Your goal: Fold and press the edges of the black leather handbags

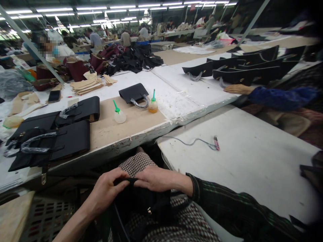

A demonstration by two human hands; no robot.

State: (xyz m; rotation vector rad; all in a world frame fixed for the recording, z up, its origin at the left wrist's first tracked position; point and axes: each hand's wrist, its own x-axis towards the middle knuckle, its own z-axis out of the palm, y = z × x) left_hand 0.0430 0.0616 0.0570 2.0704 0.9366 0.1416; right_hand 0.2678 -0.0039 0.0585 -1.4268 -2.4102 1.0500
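Both hands pinch one edge of a black piece (157, 201) on the person's lap: the left hand (110, 185) and the right hand (156, 178) each close thumb and fingers on it, almost meeting. To work this edge well, the pressure should be even and the layers flush — thumbs close together, so that nothing puckers. The piece looks soft and dark, with a small shiny metal fitting (149, 210); its full shape is hidden. Beneath lies woven checked cloth (137, 163). On the bench, smooth, boxy black bags (73, 141) carry curved handles (37, 143) in crinkled clear wrap.
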